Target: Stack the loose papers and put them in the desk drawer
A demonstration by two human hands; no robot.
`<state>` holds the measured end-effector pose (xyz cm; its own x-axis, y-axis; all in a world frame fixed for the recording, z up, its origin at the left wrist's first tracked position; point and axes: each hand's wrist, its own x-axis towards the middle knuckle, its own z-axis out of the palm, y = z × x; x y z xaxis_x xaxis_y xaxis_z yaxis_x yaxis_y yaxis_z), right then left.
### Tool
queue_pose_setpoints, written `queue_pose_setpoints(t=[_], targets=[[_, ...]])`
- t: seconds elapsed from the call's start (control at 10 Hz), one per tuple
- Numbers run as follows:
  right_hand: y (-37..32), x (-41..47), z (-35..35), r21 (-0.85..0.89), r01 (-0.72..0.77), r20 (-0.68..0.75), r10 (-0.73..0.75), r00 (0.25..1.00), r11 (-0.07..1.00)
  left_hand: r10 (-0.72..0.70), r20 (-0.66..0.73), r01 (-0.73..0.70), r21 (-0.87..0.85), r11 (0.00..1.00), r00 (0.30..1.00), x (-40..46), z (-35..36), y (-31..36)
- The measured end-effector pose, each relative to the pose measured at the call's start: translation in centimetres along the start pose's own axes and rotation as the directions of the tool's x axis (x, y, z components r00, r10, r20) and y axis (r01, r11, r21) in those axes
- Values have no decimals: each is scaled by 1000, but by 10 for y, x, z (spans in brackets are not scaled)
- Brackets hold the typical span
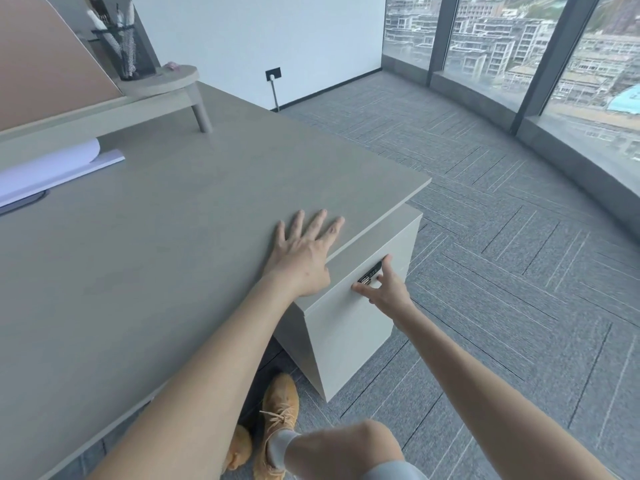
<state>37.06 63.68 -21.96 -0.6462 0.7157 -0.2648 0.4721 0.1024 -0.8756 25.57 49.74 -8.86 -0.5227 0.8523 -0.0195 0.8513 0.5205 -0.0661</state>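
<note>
the loose white papers (52, 168) lie at the far left edge of the grey matte desk top (173, 237), one sheet curling up at its far end, their long axis running roughly along that back-left edge. they are well apart from both my hands, away to the left and farther from me, and nothing is holding them.

the pale grey drawer unit (353, 327) sits under the desk's near right corner, its front looking shut as far as i can judge. my right hand (382, 289) is at the top of that front, fingers spread and touching beside the small dark combination lock (370, 273); whether they have any hold on a lip or on the lock i cannot tell. my left hand (304, 251) lies flat and relaxed on the desk top at the near right edge, fingers splayed, gripping nothing, seemingly bracing me.

so the papers lie to the left of my left hand, and that hand is the nearer one to them; the right is committed to the drawer. i judge the drawer wants opening first, and then the reach goes leftward across the desk, along the papers' length.

farther back a black mesh pen holder (121, 51) stands on a raised grey shelf (162, 84).
</note>
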Motion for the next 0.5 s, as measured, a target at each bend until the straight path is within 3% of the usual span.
queue_pose_setpoints(t=[0.2, 0.3, 0.4, 0.5], targets=[[-16, -8, -3, -204, 2, -49, -13, 999, 979, 21, -17, -22, -37, 999, 1000, -5, 0, -1], [-30, -16, -5, -271, 27, -52, -43, 998, 962, 2, -37, -9, -213, 977, 999, -11, -5, -2], [-48, -37, -13, -327, 78, -44, -98, 994, 942, -66, -37, 39, -486, 873, 997, -27, -15, -2], [-66, -58, -21, -342, 152, -36, -175, 984, 927, -127, -48, 73, -600, 797, 991, -50, -19, -4]])
